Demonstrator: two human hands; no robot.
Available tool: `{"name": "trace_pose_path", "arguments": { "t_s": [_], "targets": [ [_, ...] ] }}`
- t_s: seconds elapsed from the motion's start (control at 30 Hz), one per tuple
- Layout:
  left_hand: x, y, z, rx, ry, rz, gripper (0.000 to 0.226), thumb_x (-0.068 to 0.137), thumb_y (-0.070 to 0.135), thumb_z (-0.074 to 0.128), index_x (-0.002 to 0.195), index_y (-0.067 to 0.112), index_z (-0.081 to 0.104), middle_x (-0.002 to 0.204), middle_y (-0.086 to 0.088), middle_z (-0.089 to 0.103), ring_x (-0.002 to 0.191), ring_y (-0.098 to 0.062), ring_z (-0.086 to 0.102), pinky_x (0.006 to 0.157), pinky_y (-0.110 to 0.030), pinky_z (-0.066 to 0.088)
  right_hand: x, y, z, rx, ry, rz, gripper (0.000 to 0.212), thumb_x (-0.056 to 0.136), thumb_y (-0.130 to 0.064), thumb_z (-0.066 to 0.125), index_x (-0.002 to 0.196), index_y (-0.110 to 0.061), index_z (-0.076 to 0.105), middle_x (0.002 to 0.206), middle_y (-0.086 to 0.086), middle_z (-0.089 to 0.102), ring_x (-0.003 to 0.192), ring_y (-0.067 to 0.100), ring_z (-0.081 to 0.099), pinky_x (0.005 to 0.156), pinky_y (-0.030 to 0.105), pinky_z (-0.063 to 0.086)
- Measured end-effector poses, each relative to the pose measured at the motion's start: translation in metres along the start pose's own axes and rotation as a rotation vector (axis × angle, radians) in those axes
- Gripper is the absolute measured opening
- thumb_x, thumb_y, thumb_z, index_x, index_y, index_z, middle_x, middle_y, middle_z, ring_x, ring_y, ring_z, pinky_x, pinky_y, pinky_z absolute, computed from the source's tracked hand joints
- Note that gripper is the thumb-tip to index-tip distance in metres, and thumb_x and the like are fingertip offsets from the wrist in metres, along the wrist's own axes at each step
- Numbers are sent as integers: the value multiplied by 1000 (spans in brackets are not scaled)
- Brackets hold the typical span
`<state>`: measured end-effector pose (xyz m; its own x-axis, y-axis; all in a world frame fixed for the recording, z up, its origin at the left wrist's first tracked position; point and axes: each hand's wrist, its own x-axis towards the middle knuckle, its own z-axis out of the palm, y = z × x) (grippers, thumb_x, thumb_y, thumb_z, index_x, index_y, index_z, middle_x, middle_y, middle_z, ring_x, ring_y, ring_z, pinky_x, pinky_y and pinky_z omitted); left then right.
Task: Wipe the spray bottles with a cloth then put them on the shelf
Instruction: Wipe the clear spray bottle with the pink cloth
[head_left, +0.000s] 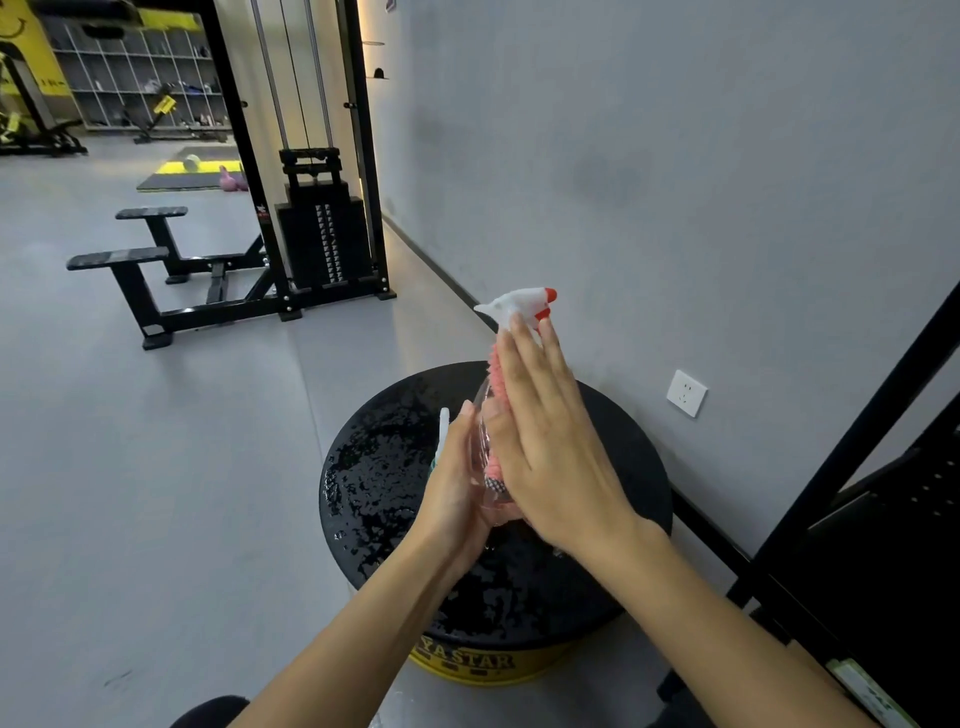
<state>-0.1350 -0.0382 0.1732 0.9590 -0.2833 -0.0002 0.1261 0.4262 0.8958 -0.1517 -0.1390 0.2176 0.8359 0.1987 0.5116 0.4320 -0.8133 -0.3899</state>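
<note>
A clear spray bottle (480, 439) with a white and red trigger head is held tilted above a round black drum top (379, 467). My left hand (457, 483) grips its lower body from the left. My right hand (545, 441) lies flat with straight fingers against the bottle's right side, pressing a pink cloth (497, 374) onto it. Only edges of the cloth show beside my palm. A second white and green spray head (441, 441) peeks out behind my left hand.
The drum has a yellow lettered rim (467, 662) and stands by a grey wall with a white socket (687, 393). A black shelf frame (872, 519) rises at the right. A weight machine (322, 223) and black benches (135, 260) stand on the grey floor behind.
</note>
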Motion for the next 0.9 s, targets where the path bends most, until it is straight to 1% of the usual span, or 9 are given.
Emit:
{"name": "trace_pose_path", "arguments": {
  "t_s": [0.07,0.2,0.3,0.37,0.47,0.63,0.73,0.8,0.9],
  "targets": [
    [3,1,-2,-27,-2,-1,56,102,50,27,129,17,62,105,-10,76,94,-17,74,71,-26,58,-17,-6,4,-49,-25,-5,57,105,-34,18,154,-22,-10,161,-9,-20,145,5,-24,123,41,1],
    [0,1,-1,-43,-15,4,61,103,50,22,104,23,77,114,-8,74,107,-17,70,81,-23,58,-36,-9,11,-91,-30,-3,59,103,-38,17,153,-25,-12,160,-12,-22,147,9,-22,122,48,1],
    [0,-1,0,-48,20,-29,57,103,50,23,114,27,73,125,-7,69,117,-19,65,87,-27,56,-25,-8,9,-43,-19,8,57,104,-37,16,154,-26,-10,160,-14,-21,146,7,-23,122,47,1],
    [-1,-1,3,-22,24,-28,53,102,52,26,117,29,70,121,-6,71,107,-18,70,73,-30,58,-11,-3,3,8,5,27,55,104,-37,14,154,-25,-6,161,-13,-18,146,5,-23,122,47,3],
    [-2,-1,3,-31,-27,-47,50,100,53,30,101,31,76,103,-4,77,80,-18,75,53,-31,56,3,2,-2,40,24,31,56,102,-37,12,155,-21,1,163,-10,-11,146,4,-20,122,47,8],
    [2,4,3,-67,38,-3,53,102,51,29,126,19,65,125,-11,68,120,-24,63,95,-38,50,-20,-7,4,-103,-21,-8,57,102,-35,12,154,-22,-9,161,-9,-18,147,6,-21,123,43,3],
    [1,4,2,-40,36,5,54,103,50,28,124,17,64,122,-9,71,116,-20,65,97,-31,53,-32,-11,9,-129,-30,-10,60,100,-36,11,154,-21,-8,161,-8,-18,147,8,-21,123,43,2],
    [1,-1,1,-28,29,-22,56,100,56,33,135,19,56,128,-7,67,120,-21,63,99,-36,51,-27,-9,8,-114,-31,-2,58,100,-36,10,154,-21,-8,161,-8,-18,146,6,-22,123,42,1],
    [-3,0,5,10,19,-56,53,100,57,29,130,27,61,120,-2,72,102,-17,72,67,-35,58,-7,-1,1,-17,-20,37,55,105,-36,14,154,-22,-5,161,-10,-16,145,2,-23,123,41,1]
  ]
}}
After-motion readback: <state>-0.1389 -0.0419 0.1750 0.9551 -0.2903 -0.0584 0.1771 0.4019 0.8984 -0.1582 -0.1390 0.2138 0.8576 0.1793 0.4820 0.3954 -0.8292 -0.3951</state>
